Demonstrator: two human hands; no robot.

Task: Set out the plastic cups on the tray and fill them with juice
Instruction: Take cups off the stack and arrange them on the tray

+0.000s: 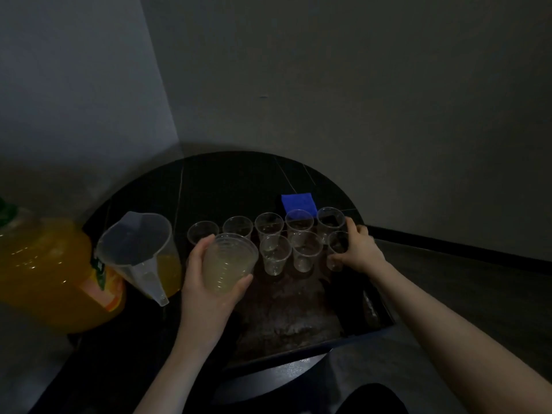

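Right hand [357,249] grips a thin, crushable cup [337,249] on the tray [370,312]; left hand [209,282] clasps the light stack [228,261] mid-wall.

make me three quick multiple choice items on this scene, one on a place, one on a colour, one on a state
1. Where is the pitcher?
A. left of the cups
B. right of the cups
C. on the cloth

2. What colour is the cloth?
A. red
B. blue
C. white

3. What is the left hand doing?
A. resting flat on the table
B. pouring from the jug
C. holding a stack of cups

Key:
1 A, the pitcher stands between the jug and the cup rows.
2 B, the cloth behind the back row is blue.
3 C, its fingers curl round the stack, while the right hand grips a single cup on the tray.
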